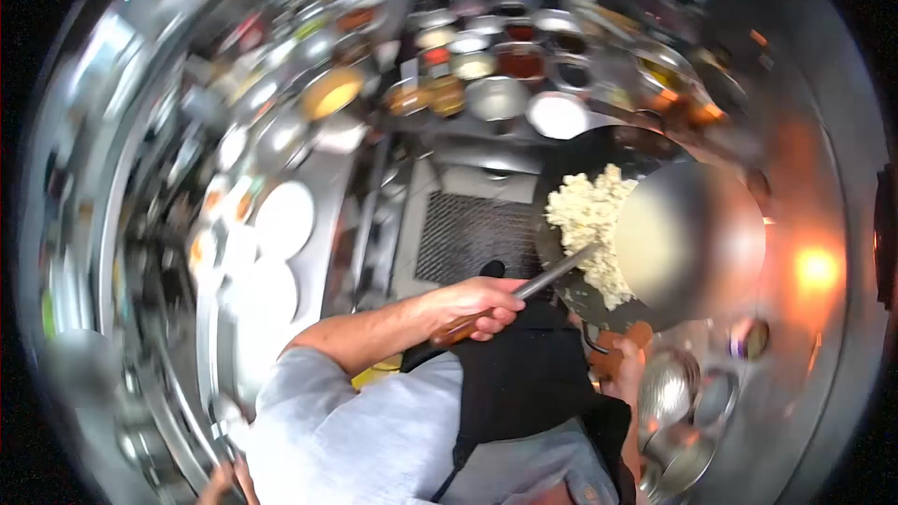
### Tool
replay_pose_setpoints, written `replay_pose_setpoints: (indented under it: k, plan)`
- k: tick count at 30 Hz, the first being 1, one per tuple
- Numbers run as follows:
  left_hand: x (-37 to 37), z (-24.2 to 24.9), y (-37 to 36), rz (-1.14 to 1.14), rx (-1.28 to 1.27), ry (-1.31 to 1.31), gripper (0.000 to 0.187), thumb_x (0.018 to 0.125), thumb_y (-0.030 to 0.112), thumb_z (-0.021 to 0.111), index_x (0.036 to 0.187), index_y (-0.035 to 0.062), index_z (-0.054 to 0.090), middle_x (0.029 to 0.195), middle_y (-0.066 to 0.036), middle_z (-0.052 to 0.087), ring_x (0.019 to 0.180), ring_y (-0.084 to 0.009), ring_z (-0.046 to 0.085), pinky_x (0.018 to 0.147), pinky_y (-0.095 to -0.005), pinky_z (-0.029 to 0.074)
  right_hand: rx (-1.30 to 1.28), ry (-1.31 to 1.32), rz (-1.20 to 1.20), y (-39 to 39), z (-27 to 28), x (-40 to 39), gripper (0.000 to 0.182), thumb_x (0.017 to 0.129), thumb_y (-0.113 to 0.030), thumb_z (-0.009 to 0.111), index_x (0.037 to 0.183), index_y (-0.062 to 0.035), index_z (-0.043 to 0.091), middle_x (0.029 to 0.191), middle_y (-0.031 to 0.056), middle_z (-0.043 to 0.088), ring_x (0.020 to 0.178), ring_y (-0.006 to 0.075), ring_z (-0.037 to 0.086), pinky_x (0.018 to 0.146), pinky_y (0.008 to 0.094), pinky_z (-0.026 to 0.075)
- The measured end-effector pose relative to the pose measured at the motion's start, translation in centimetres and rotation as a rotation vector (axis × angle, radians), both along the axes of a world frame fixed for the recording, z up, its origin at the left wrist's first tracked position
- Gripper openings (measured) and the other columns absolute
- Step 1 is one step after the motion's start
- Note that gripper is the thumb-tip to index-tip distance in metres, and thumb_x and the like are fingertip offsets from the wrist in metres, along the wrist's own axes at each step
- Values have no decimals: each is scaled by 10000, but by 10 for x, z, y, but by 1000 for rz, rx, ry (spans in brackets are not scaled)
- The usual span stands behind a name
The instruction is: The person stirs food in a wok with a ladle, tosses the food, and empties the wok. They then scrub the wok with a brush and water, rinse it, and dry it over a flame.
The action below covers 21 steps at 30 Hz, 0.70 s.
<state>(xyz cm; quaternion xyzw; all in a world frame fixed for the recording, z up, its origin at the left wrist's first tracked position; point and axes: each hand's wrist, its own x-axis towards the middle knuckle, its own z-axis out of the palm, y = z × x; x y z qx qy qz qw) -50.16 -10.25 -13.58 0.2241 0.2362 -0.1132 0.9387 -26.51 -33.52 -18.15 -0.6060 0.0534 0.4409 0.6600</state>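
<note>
My left hand (482, 307) is wrapped round the wooden handle of a metal-shafted cooking tool (558, 271), thumb along the shaft. The shaft slants up and right into pale yellow, crumbly food (591, 204), where its working end is hidden. That food lies in a large dark wok (563, 161). At the wok's near edge, my right hand (632, 367) grips a folded brown cloth (610, 365), beside a dark bent handle (591, 339). A big blurred round patch (692, 243) covers the right side of the wok.
Bowls and tubs of ingredients (498, 98) line the back. White plates (285, 217) stand on the left counter. Flame glow (816, 268) shows at the right. Metal strainers and bowls (669, 385) sit near my right hand. Another person's hand (224, 484) shows at bottom left.
</note>
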Motion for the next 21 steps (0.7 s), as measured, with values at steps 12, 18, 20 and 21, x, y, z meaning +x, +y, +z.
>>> replay_pose_setpoints:
  k: [12,18,20,21]
  plan:
    - [63,146,-224,915,36,292,565,951,113,531,1474,249,365,625,41,419,393,-72,400,361,-243,341,-61,307,772,25,81,136,276,753,-63,580,1013,14,528,860,131,607,747,271,648,577,423,555]
    - [55,139,-234,1252,29,398,512,959,91,480,1447,219,394,624,35,406,368,-68,369,343,-260,338,-98,404,862,70,42,123,291,751,-71,600,1027,3,543,899,121,609,768,280,654,635,440,571]
    - [17,152,-255,1332,45,424,552,951,102,521,1459,247,365,616,26,416,374,-84,375,343,-271,344,-91,405,890,62,56,96,291,754,-72,599,1030,1,541,907,124,607,775,283,651,640,445,569]
    - [-3,167,-267,1376,60,452,550,954,107,520,1461,247,361,615,27,416,373,-86,372,341,-275,345,-81,416,910,54,68,78,291,756,-74,598,1032,-1,540,914,127,605,781,285,648,645,450,568]
